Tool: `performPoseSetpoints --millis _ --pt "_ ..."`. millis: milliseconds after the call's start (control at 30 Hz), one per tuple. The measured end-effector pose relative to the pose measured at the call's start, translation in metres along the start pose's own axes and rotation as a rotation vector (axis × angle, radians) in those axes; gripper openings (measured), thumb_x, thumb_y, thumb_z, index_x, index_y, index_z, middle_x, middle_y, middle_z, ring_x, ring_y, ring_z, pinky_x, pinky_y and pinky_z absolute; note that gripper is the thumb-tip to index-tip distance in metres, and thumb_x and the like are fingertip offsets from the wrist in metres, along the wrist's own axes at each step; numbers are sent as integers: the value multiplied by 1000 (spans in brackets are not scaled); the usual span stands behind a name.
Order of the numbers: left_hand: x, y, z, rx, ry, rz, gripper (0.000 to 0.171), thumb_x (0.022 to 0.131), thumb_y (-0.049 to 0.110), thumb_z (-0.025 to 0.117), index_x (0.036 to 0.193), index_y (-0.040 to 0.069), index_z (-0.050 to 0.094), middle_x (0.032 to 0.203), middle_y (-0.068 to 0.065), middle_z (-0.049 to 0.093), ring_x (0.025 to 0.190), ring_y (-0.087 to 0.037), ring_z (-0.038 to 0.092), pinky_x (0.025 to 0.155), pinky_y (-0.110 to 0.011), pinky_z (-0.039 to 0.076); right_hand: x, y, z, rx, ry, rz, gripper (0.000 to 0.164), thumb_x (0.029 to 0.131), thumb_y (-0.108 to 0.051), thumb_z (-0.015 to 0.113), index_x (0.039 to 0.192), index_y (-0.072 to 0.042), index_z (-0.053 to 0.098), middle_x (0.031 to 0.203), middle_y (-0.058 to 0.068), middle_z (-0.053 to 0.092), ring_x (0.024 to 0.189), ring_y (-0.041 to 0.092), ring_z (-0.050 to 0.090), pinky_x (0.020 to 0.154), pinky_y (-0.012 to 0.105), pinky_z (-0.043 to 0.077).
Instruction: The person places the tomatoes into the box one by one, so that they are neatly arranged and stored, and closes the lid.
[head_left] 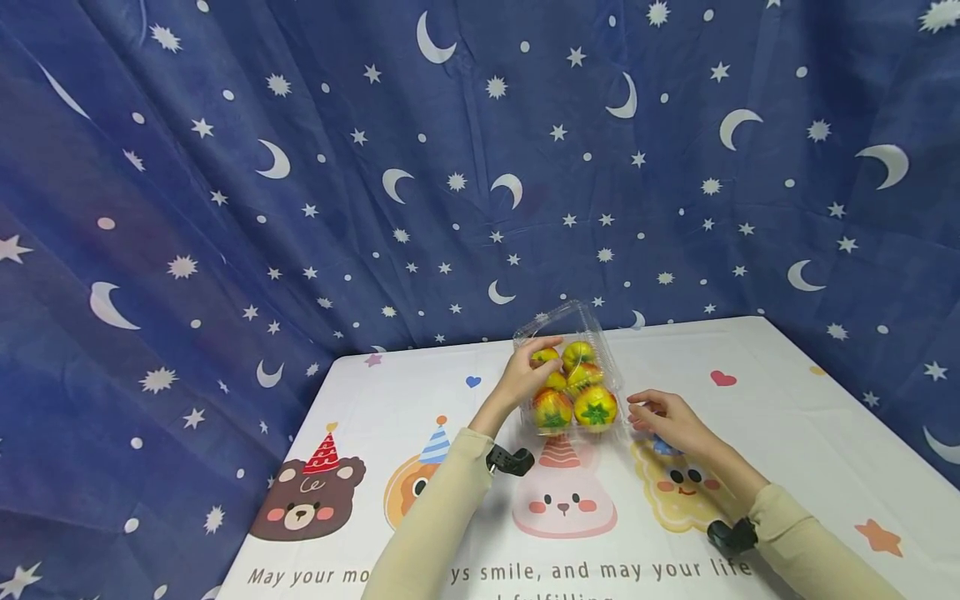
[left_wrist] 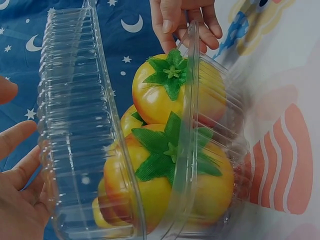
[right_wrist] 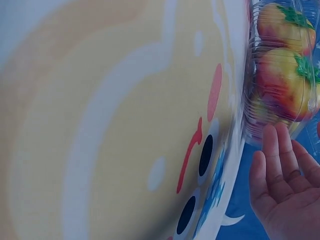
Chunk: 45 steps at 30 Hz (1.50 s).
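Observation:
A clear plastic clamshell box (head_left: 617,375) holds several shiny yellow-and-red fruits (head_left: 596,408) with green leafy tops, like tomatoes or persimmons. Its hinged lid (left_wrist: 75,120) is raised partway over them. My left hand (head_left: 522,375) is at the box's left side, and in the left wrist view its spread fingers (left_wrist: 20,172) lie against the outside of the ribbed lid. Beside the box's right wall is my right hand (head_left: 671,418), fingers loosely extended and holding nothing. In the right wrist view those fingertips (right_wrist: 270,132) are by the box's end; whether they touch it I cannot tell.
The box stands toward the back of a table covered with a white cloth (head_left: 442,383) printed with cartoon animals and lettering. Directly behind hangs a blue curtain (head_left: 465,208) with moons and stars, which also runs along the left side. Each wrist wears a black strap (head_left: 510,460).

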<state>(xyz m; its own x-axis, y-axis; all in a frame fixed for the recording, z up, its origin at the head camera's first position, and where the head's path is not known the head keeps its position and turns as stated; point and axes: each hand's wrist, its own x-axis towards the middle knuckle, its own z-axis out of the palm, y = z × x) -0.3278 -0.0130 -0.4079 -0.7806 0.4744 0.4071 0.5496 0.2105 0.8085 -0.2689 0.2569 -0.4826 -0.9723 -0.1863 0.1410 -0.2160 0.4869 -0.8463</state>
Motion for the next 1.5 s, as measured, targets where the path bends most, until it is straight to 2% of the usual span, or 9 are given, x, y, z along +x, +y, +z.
performPoseSetpoints --millis 167,267,400,800,1067,1267,1500 --pt "8 -27 7 7 26 1 40 94 7 57 132 -4 58 133 -24 55 117 -34 54 96 -41 49 0 0 0 0 0 -1 37 100 -15 56 124 12 56 96 21 69 84 33 70 76 29 57" --pt "9 -32 8 12 33 -5 40 93 10 59 132 0 60 132 -19 57 116 -30 54 94 -36 50 0 0 0 -4 0 4 37 100 -16 56 124 12 56 96 20 70 84 32 69 76 29 57" --pt "9 -32 8 22 29 -12 40 92 12 59 131 3 62 132 -15 57 117 -26 53 94 -33 50 0 2 1 -2 -3 14 37 100 -17 57 124 11 56 97 20 69 85 30 69 75 27 56" --pt "10 -30 10 26 19 -14 41 92 12 59 132 1 60 134 -15 57 119 -26 54 95 -31 49 1 3 3 5 0 11 37 100 -17 57 124 11 57 99 21 69 84 28 70 74 26 56" --pt "11 -29 12 9 13 -1 44 91 12 60 132 -5 58 134 -17 55 114 -29 55 93 -31 50 2 4 4 30 -5 4 37 99 -17 58 124 11 56 99 22 68 84 28 67 72 34 57" --pt "12 -31 13 18 6 -15 44 91 12 60 133 -3 58 135 -15 56 115 -26 55 91 -27 49 2 5 4 25 -3 6 37 100 -17 57 125 11 56 98 21 68 84 29 66 72 34 57" --pt "12 -33 15 7 -10 -24 43 93 12 61 134 0 58 136 -15 54 120 -30 53 97 -39 49 2 6 4 38 1 -6 36 100 -15 57 125 12 56 97 22 68 84 32 66 72 35 57"
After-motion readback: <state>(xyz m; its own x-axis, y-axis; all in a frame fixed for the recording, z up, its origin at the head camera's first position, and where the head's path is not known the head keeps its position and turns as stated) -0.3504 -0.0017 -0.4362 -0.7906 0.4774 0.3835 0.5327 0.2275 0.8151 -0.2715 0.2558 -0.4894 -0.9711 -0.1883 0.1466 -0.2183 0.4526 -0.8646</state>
